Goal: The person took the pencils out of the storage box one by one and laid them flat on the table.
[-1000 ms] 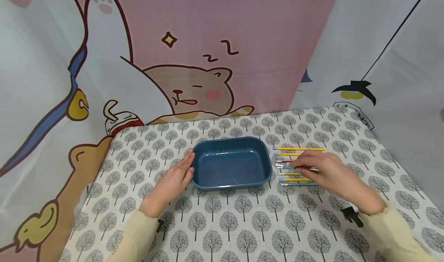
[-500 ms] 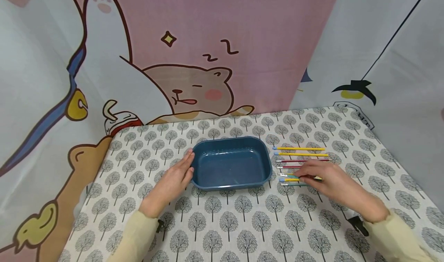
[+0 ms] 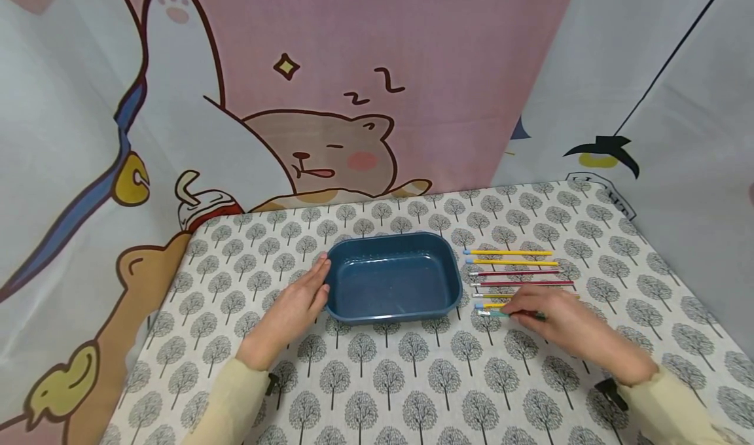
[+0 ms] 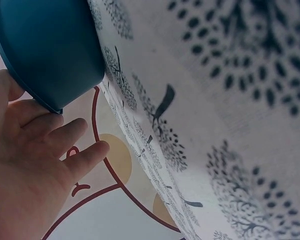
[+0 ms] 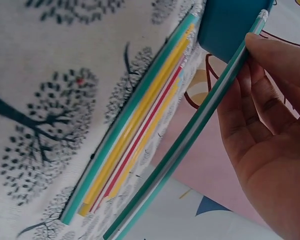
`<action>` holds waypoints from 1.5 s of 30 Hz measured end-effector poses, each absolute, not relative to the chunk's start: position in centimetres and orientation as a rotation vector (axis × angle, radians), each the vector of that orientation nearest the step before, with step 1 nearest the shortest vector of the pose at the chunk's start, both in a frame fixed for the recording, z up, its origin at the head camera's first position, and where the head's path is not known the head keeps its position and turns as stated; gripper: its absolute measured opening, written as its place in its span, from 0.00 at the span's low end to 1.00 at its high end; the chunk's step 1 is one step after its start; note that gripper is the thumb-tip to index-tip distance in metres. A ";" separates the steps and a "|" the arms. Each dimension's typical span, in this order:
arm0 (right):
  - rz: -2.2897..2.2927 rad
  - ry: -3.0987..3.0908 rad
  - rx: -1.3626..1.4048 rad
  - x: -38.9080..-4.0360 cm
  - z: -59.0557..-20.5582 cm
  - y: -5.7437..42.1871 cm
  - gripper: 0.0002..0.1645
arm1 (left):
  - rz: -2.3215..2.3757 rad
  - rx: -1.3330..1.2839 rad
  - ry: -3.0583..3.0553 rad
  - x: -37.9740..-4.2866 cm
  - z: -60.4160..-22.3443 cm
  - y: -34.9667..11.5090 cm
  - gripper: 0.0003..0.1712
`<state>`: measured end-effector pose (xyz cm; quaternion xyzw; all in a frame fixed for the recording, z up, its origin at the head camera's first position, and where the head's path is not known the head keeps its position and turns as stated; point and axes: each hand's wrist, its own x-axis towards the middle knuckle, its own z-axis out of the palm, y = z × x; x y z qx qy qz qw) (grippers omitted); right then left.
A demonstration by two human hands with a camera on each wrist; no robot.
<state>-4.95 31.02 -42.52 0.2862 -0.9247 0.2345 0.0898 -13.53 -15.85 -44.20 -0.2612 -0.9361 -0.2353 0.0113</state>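
My right hand point(image 3: 554, 311) pinches a green-and-white striped pencil point(image 5: 190, 130) between thumb and fingers, lifted above the table beside the row of pencils. In the right wrist view its white eraser end overlaps the blue tray. On the cloth lie yellow pencils point(image 3: 509, 262), dark red pencils point(image 3: 521, 283) and another green pencil point(image 5: 135, 115), side by side, with eraser ends toward the tray. My left hand point(image 3: 297, 304) touches the left end of the dark blue rectangular tray point(image 3: 391, 317), its fingers extended and fingertips at the rim point(image 4: 30, 97).
A white cloth with grey tree prints covers the table point(image 3: 359, 392). Behind and at both sides hangs a cartoon-printed curtain point(image 3: 448, 72), reaching the table's far edge. Small black devices point(image 3: 612, 392) sit at the sleeve cuffs.
My right hand has moved toward the near end of the pencil row with the green-and-white pencil, uncovering the dark red pencils. The left hand and tray stay in place.
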 end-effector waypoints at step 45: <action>0.784 -2.953 0.854 -5.7 -44.9 31.8 0.17 | -0.734 -0.814 -2.914 -13.4 -44.3 -15.8 0.31</action>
